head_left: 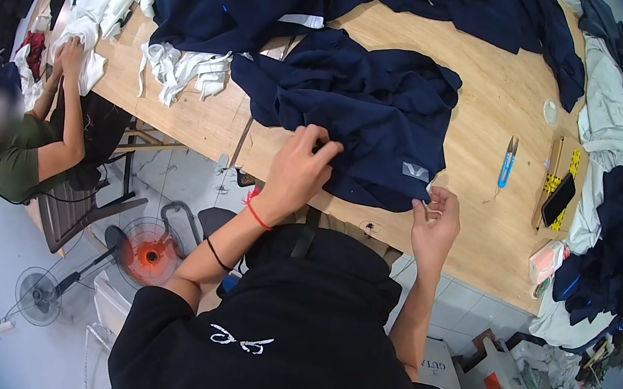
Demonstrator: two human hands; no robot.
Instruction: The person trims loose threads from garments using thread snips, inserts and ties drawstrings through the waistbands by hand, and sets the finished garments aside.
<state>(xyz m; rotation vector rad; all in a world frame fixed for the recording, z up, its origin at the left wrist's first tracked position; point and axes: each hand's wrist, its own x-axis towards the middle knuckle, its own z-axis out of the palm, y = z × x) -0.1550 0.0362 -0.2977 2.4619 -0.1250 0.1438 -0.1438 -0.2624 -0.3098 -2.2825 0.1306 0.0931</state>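
A dark navy garment [376, 115] lies bunched on the wooden table in front of me, with a small grey-white patch [415, 171] near its lower right corner. Over its near left part is my left hand [301, 167], fingers curled and tips together; whatever they may hold is too small to make out. My right hand [438, 223] pinches the garment's near right corner between thumb and fingers, just below the patch. A small white bit shows by those fingertips.
Blue thread snips [508, 163] lie to the right, near a phone [558, 201] on a box with yellow tape [577, 166]. White scraps [183, 72] and navy cloth [235, 2] lie on the table [497, 85]. A seated co-worker [33, 145] handles white cloth at left, near a fan [149, 255].
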